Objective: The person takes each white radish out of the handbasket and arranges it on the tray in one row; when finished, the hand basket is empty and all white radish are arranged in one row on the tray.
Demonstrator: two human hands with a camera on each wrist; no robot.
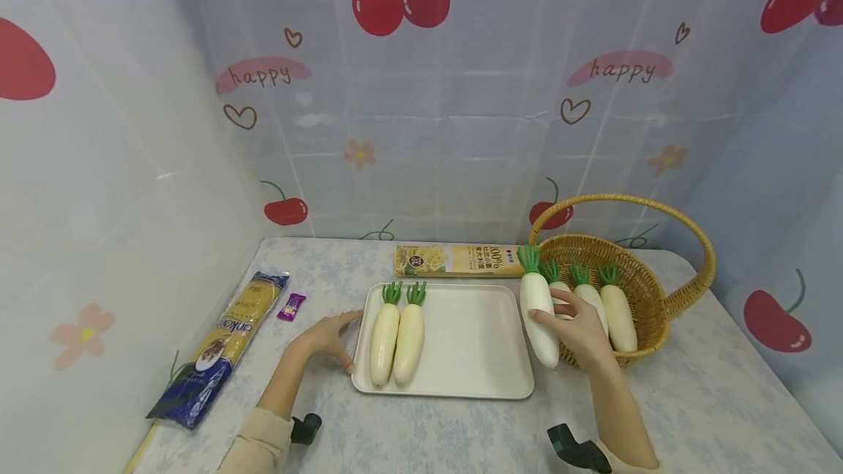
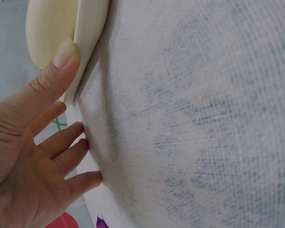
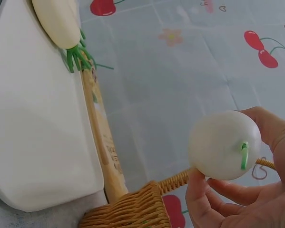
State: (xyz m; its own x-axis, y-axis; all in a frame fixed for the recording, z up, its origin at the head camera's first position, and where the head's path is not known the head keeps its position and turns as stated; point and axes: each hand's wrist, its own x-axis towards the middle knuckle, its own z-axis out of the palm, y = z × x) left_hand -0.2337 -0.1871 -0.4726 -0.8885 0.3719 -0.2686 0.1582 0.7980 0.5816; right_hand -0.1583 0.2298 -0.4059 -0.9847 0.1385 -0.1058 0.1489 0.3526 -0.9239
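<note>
My right hand (image 1: 579,328) grips a white radish (image 1: 538,317) with a green top, held between the tray's right edge and the basket. From the right wrist view the radish (image 3: 223,145) shows end-on, thumb and fingers around it. Two more radishes (image 1: 385,339) lie side by side on the left part of the white tray (image 1: 470,342). At that tray's left edge rests my left hand (image 1: 326,339), its fingers spread; in the left wrist view the thumb (image 2: 61,61) touches the rim. Several radishes (image 1: 617,313) lean inside the wicker basket (image 1: 648,291).
A yellow noodle pack (image 1: 454,260) lies behind the tray. On the left are a blue and gold pasta bag (image 1: 220,350) and a small purple packet (image 1: 291,306). The basket's tall handle (image 1: 691,229) arches up at the right. A printed curtain (image 1: 421,93) hangs behind the table.
</note>
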